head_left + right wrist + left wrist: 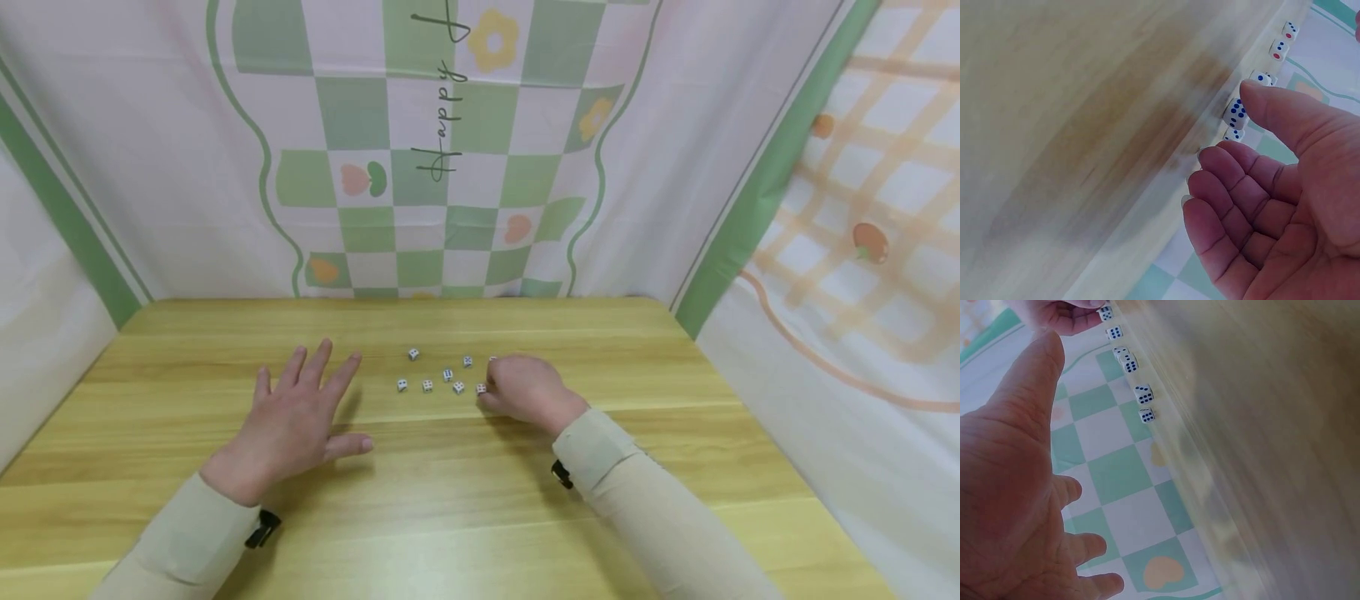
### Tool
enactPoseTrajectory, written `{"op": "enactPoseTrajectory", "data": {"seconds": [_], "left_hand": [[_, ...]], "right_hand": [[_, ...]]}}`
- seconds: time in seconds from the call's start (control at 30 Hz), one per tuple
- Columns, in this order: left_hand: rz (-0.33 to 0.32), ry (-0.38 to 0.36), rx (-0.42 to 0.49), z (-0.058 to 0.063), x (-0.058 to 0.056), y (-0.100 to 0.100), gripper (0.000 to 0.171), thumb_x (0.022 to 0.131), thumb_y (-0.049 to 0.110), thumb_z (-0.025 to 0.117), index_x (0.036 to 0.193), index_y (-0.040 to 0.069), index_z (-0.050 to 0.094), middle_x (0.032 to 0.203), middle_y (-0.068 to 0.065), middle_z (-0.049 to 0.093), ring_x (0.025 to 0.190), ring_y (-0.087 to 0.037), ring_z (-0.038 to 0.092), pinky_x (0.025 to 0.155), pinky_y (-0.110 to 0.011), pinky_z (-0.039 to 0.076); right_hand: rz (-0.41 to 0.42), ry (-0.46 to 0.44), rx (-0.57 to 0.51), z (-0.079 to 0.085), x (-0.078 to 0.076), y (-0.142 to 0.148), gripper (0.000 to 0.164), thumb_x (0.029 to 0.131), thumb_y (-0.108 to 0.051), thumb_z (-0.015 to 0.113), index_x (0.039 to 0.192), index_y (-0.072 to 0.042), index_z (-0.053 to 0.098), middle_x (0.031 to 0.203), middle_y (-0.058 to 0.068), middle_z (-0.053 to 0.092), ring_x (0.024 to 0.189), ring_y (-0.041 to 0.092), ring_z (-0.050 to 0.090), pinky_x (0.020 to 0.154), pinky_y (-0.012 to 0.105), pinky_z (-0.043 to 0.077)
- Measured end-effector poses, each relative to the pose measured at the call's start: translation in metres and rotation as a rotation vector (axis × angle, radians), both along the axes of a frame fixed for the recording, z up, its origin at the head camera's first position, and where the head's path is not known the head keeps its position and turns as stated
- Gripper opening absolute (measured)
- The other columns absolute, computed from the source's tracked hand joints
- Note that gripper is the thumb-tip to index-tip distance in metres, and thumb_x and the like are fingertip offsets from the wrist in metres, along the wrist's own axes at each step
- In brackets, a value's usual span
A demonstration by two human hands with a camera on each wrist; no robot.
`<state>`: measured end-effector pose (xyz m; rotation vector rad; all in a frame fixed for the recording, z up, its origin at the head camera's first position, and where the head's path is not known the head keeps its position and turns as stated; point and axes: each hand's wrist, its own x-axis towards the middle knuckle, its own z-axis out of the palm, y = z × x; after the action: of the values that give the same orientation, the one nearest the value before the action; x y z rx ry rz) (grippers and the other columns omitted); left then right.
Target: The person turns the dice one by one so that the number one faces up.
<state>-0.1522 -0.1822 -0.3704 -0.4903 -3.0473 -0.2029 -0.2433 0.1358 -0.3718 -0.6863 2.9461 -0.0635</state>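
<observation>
Several small white dice lie loosely grouped on the wooden table. In the head view my right hand is at the right end of the group, thumb and forefinger pinching a die. From the right wrist, that die shows blue pips between thumb and forefinger, the other fingers curled. Left of the group, my left hand is held palm down with spread fingers and holds nothing. Its nearest dice are one at the front left and one farther back. Another die is partly hidden behind my right hand.
Between the hands are more dice, including one in the middle and one behind it. A checked green-and-white curtain hangs at the table's back edge. On the right hangs an orange-checked cloth.
</observation>
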Motion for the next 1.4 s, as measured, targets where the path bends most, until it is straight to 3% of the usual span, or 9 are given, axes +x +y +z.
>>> {"op": "enactPoseTrajectory", "data": {"seconds": [0.4,0.7,0.97,1.4], "left_hand": [[0.005,0.008,-0.006,-0.0021,-0.0006,-0.0018,0.108,0.086,0.074,0.067,0.167,0.019,0.022,0.17,-0.028,0.014,0.151,-0.061,0.017,0.105,-0.088,0.015],[0.004,0.014,-0.009,-0.002,0.0005,-0.0023,0.107,0.087,0.073,0.068,0.167,0.019,0.023,0.17,-0.029,0.015,0.15,-0.062,0.019,0.104,-0.088,0.016],[0.008,0.008,-0.006,-0.0022,0.0007,-0.0016,0.107,0.086,0.073,0.068,0.167,0.019,0.023,0.17,-0.028,0.015,0.15,-0.062,0.018,0.104,-0.088,0.017],[0.01,-0.003,-0.006,-0.0014,0.0014,-0.0018,0.107,0.087,0.074,0.066,0.167,0.019,0.021,0.17,-0.029,0.015,0.15,-0.062,0.018,0.104,-0.088,0.016]], "right_hand": [[-0.033,-0.047,-0.018,-0.0029,-0.0044,-0.0029,0.029,0.1,-0.041,0.067,0.093,-0.013,0.071,0.081,-0.003,0.067,0.068,0.014,0.058,0.065,0.033,0.05],[-0.017,-0.001,-0.02,-0.0052,-0.0043,-0.0035,0.022,0.098,-0.033,0.069,0.1,-0.012,0.075,0.089,-0.001,0.073,0.073,0.012,0.063,0.073,0.036,0.057],[-0.022,-0.008,-0.029,-0.0061,-0.0038,-0.0033,0.024,0.098,-0.037,0.069,0.098,-0.013,0.073,0.085,-0.003,0.071,0.069,0.011,0.061,0.066,0.033,0.054],[-0.015,-0.004,-0.076,-0.0095,-0.0031,-0.0004,0.017,0.099,-0.021,0.066,0.107,-0.009,0.074,0.099,0.003,0.075,0.087,0.017,0.068,0.083,0.039,0.058]]}}
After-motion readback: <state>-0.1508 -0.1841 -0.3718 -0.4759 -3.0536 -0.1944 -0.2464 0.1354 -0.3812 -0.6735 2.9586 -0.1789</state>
